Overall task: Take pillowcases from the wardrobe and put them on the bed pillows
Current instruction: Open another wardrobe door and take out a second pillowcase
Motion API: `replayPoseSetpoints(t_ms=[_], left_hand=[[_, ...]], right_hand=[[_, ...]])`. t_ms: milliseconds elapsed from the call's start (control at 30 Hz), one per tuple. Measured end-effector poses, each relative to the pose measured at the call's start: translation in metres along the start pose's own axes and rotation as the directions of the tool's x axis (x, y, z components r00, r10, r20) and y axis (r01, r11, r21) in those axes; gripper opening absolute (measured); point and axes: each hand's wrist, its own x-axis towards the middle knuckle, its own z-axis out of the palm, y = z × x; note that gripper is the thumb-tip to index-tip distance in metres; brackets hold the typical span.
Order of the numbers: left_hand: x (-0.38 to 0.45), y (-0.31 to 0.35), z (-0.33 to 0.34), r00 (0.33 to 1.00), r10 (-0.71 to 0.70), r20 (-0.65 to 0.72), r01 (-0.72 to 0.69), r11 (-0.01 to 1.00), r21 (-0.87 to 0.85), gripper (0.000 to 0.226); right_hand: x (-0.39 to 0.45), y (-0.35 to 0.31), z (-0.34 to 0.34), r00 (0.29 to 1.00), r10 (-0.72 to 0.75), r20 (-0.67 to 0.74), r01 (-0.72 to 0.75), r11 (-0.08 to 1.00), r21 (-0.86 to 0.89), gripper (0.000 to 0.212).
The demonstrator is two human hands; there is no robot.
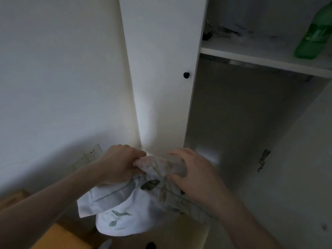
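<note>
Head view: left hand [122, 164] gripping pillowcase [125, 209], right hand [194, 175] pinching same cloth, beside open wardrobe [161, 69]. Fetching step probably done; next, carrying to bed.

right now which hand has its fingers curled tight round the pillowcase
The left hand: it bunches the leaf-print pillowcase in a fist. The right hand only holds the fabric with straighter, spread fingers.

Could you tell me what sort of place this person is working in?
Probably a bedroom, at an open white wardrobe with a black knob. Both hands, left and right, grip a leaf-print pillowcase; a green bottle stands on the shelf, and a wall socket sits nearby.
</note>
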Motion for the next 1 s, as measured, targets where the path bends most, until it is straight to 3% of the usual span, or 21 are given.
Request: replayPoseSetpoints(t_ms=[200, 367, 600, 667, 767, 867, 1000], left_hand=[[-0.028, 0.011, -0.014, 0.994, -0.109, -0.031, 0.111, 0.990, 0.083, 0.021], [-0.036, 0.021, -0.022, 0.991, -0.132, -0.037, 0.136, 0.984, 0.112, 0.027], [-0.018, 0.037, -0.044, 0.996, -0.049, -0.076, 0.053, 0.997, 0.049, 0.017], [-0.011, 0.042, -0.049, 0.994, -0.006, -0.107, 0.009, 1.000, 0.025, 0.018], [-0.006, 0.043, -0.053, 0.989, 0.021, -0.149, -0.019, 1.000, 0.018, 0.041], [-0.002, 0.039, -0.057, 0.984, 0.054, -0.171, -0.051, 0.998, 0.021, 0.048], [-0.002, 0.026, -0.061, 0.981, 0.058, -0.184, -0.058, 0.998, 0.005, 0.042]], right_hand=[[-0.045, -0.014, -0.043, 0.969, -0.133, -0.208, 0.159, 0.981, 0.114, 0.045], [-0.088, -0.034, -0.092, 0.840, -0.320, -0.438, 0.390, 0.918, 0.076, 0.039], [-0.143, -0.040, -0.162, 0.511, -0.502, -0.698, 0.544, 0.817, -0.189, 0.030], [-0.156, -0.037, -0.171, 0.382, -0.527, -0.759, 0.495, 0.810, -0.313, 0.037], [-0.158, -0.026, -0.180, 0.228, -0.503, -0.834, 0.354, 0.841, -0.410, 0.041], [-0.144, -0.020, -0.178, 0.205, -0.402, -0.893, 0.297, 0.894, -0.334, 0.058], [-0.126, -0.019, -0.166, 0.284, -0.287, -0.915, 0.304, 0.932, -0.198, 0.084]])
